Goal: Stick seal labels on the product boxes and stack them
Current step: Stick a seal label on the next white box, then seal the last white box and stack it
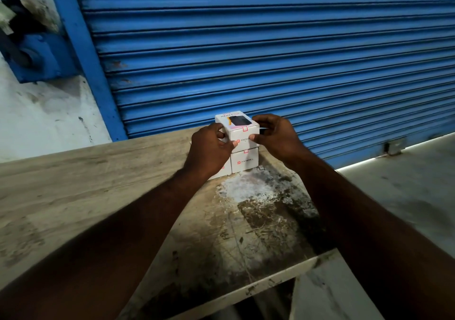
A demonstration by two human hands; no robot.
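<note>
The white top box (pixel 243 138), red seal label (pixel 245 129) at its front edge, was gripped by the curled fingers (pixel 232 144) of your left hand (pixel 209 148) and right hand (pixel 274 135).

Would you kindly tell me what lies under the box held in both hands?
Under the top box, a lower box with a red seal, on the table. The left hand mostly covers a neighbouring box.

White cardboard product boxes: three seen: upper box (pixel 242 138), lower right box (pixel 246 162), lower left box (pixel 221 172), largely hidden behind a hand.
Small red seal labels: two clear: upper label (pixel 245 129), lower label (pixel 245 151); a third cannot be confirmed.
Bare hands: two: left hand (pixel 209 151), right hand (pixel 277 135).
Worn wooden tabletop (pixel 73 184): one.
Blue ribbed metal roller shutter (pixel 270 49): one.
</note>
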